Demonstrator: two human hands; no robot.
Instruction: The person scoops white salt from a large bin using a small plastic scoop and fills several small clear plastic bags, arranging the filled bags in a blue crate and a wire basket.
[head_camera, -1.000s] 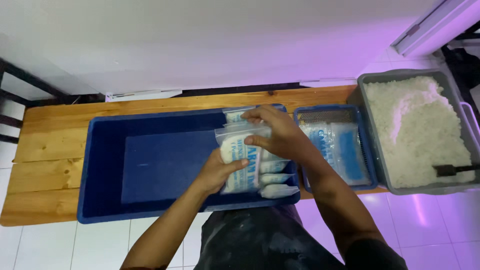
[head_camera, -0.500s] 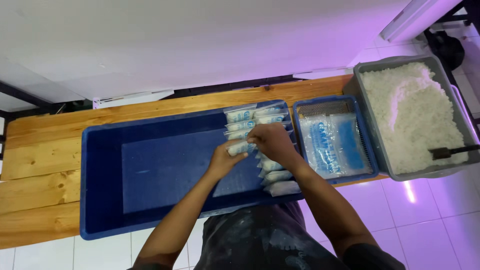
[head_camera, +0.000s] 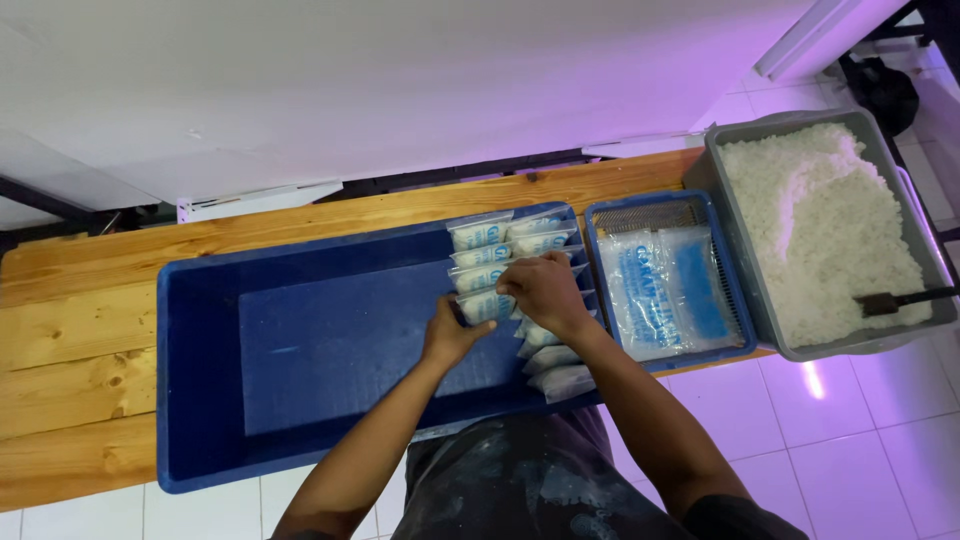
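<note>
While both hands met inside the large blue tub (head_camera: 300, 370), the right hand (head_camera: 545, 292) had its fingers curled over a small white packet (head_camera: 487, 305) in the row at the tub's 3 o'clock end, and the left hand (head_camera: 452, 338) pressed its fingers against that packet's lower edge.

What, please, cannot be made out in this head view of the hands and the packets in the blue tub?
- Head view: the packet under the right hand is mostly covered by it.
- The left hand hides its own fingertips' grip.
- The scoop in the grey bin is half buried in white grains.
- The person's arms are cut by the bottom edge.
</note>
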